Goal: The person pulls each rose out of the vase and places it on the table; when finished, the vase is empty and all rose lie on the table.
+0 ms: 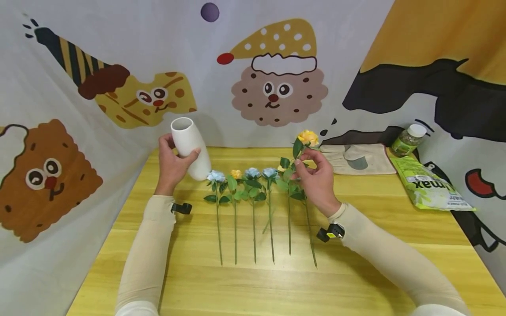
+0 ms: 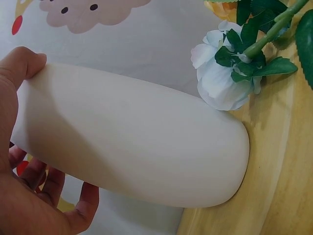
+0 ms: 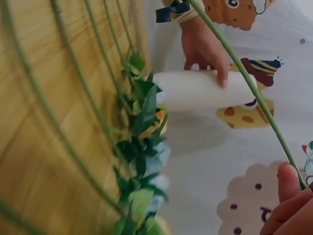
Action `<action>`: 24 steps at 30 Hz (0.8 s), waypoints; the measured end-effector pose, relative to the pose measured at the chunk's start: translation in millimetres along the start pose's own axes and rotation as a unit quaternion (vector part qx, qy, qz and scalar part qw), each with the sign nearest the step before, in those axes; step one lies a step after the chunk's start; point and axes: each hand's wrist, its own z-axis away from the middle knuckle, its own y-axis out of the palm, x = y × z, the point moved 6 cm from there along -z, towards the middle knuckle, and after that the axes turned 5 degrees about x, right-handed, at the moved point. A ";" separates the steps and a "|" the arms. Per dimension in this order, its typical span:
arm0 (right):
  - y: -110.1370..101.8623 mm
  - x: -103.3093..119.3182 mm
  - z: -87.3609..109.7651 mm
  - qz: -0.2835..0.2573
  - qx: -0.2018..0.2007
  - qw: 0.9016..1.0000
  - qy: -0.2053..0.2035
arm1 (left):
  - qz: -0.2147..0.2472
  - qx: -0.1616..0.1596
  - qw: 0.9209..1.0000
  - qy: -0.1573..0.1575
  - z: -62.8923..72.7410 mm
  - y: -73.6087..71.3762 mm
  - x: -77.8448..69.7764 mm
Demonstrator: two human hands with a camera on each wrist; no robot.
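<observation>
My left hand (image 1: 172, 166) grips a white vase (image 1: 194, 147) at the back left of the table, thumb on one side and fingers round the other. The vase's round mouth faces up and its base is down at the tabletop. My right hand (image 1: 318, 181) pinches the green stem of a yellow rose (image 1: 308, 138) just below the bloom, with the bloom raised. Between the hands lies a row of artificial flowers, among them a pale blue flower (image 1: 216, 176) beside the vase, a small yellow flower (image 1: 236, 174) and a blue flower (image 1: 270, 173). Another yellow bloom is partly hidden behind leaves near my right hand.
On the wooden table (image 1: 245, 289), a beige cloth (image 1: 356, 159) lies at the back right. Next to it are a jar with a white lid (image 1: 409, 139) and a green packet (image 1: 432, 184). A cartoon-printed curtain (image 1: 221, 101) hangs right behind the table.
</observation>
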 end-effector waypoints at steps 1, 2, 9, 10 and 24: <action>-4.6 -1.5 1.7 0.004 -0.001 1.000 0.006 | -0.001 0.000 1.000 0.000 0.0 0.2 0.6; -9.3 -3.1 3.3 0.008 -0.001 1.000 0.014 | -0.001 0.000 1.000 0.000 0.2 0.4 0.6; -43.3 -13.9 14.1 0.075 0.000 0.995 0.062 | -0.007 0.003 1.000 -0.003 -0.7 0.4 1.3; -47.9 -15.3 15.5 0.082 0.000 0.994 0.069 | -0.008 0.003 1.000 -0.004 -0.8 0.3 1.1; -100.5 -43.9 33.6 0.163 0.077 0.967 0.180 | -0.009 0.006 1.000 -0.015 0.2 1.3 0.6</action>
